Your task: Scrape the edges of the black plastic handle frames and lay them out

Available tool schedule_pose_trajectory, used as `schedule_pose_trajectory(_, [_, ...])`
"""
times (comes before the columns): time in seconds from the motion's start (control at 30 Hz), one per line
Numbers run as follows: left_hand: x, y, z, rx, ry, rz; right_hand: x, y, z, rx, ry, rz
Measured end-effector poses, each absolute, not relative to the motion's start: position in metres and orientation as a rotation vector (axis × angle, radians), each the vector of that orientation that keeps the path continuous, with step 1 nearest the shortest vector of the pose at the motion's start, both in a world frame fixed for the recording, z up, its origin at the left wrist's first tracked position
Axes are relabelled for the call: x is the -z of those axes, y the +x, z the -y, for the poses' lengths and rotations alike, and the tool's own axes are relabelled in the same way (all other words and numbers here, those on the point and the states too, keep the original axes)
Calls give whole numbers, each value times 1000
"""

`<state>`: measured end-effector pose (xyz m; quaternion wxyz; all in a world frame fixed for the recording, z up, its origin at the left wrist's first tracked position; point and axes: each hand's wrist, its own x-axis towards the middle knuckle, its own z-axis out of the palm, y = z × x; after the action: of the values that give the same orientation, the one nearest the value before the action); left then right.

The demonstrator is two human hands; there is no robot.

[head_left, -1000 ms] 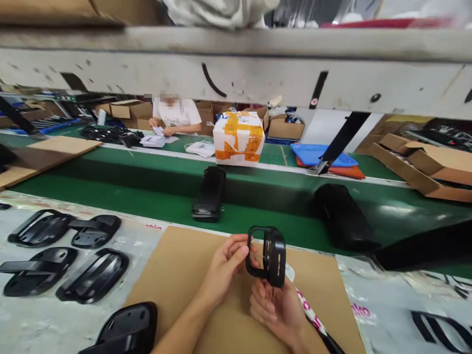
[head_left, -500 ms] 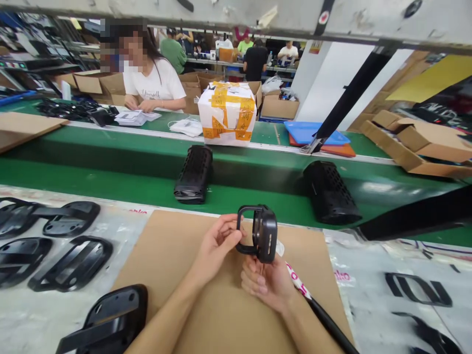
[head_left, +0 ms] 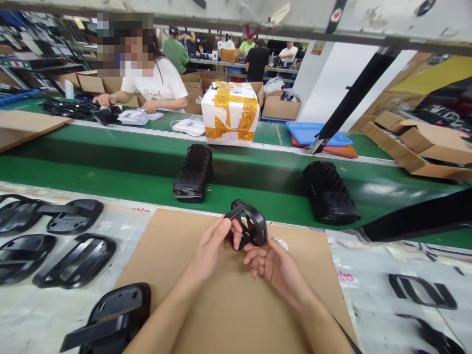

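A black plastic bracket (head_left: 254, 221) with rounded corners and a projecting loop is held up over the brown cardboard sheet (head_left: 236, 305). My left hand (head_left: 214, 243) is closed on the loop at its left, thumb on the near side and fingertips reaching through the opening. At the bracket's lower right edge, my right hand (head_left: 276, 265) grips it with thumb and forefinger, its other fingers curled below. A small white piece (head_left: 282, 243) shows just behind the right hand. My right forearm mostly hides a black rod (head_left: 346, 334).
Several similar black brackets (head_left: 75, 260) lie on the plastic-covered bench at left, with more parts (head_left: 422, 291) at right. Two perforated black housings (head_left: 193, 173) rest on the green belt (head_left: 110, 172). Beyond are a taped box (head_left: 230, 115), a black post (head_left: 357, 93) and a seated co-worker (head_left: 157, 91).
The bracket has turned and tilted, its loop now slanting toward my left hand. My right hand has shifted from beneath it to its lower right edge. The co-worker's one hand has reached sideways.
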<state>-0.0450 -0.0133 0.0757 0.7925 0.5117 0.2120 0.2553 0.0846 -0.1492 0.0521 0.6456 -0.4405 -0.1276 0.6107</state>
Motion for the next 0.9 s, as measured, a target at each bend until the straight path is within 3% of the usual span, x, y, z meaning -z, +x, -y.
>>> schedule_pose_trajectory(0.17, [-66,-39,2,-731,729,-512,-87,103,173,-1164,-1448,742])
schedule_pose_trajectory(0.33, [-49,-37,0,-775,1187,-771,-85,114,223,-668,-2195,968])
schedule_pose_trajectory(0.43, [-47,-36,5,-750,1359,-758,-65,110,252,-495,-2375,1006])
schedule_pose_trajectory(0.53, [-48,-35,11,-695,1439,-722,-48,99,267,-500,-2329,983])
schedule_pose_trajectory(0.73, [-43,-32,20,-585,1480,-585,-56,73,254,-1238,-1717,421])
schedule_pose_trajectory(0.9, [-39,-27,29,-632,1451,-625,-64,53,240,-890,-1736,300])
